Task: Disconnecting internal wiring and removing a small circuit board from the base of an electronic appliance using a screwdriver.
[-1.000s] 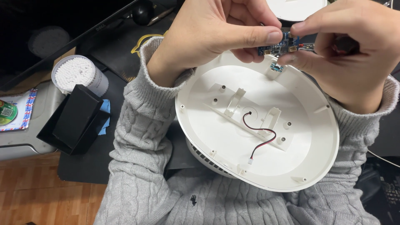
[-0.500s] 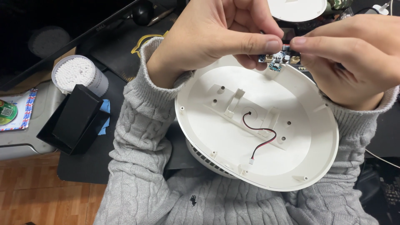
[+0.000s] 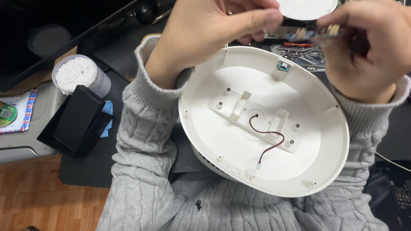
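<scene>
Circuit board (image 3: 319, 32), small & blurred, is sitting up near the top edge of the view, above the far rim of the white round housing (image 3: 239, 171). We're pinching it from both sides: left hand (image 3: 205, 34) is closing thumb & forefinger toward its left end, right hand (image 3: 368, 51) is curling its fingers round the right end. Exact contact pts are too blurred to tell.

Housing is lying open-side up on our lap, w/ a red-and-black wire (image 3: 267, 137) looping across its inner mount to a loose white plug. A small blue port (image 3: 282, 66) is sitting in a notch at the far rim.

Further out: tub of cotton swabs (image 3: 77, 75) & a black box (image 3: 75, 122) at left, tools (image 3: 304, 53) on the dark mat beyond the housing.

Risk, as we're judging it: the board is being held over the tilted housing by fingertips only, so a slip could be dropping it, & squeezing hard could be bending small parts on it.
</scene>
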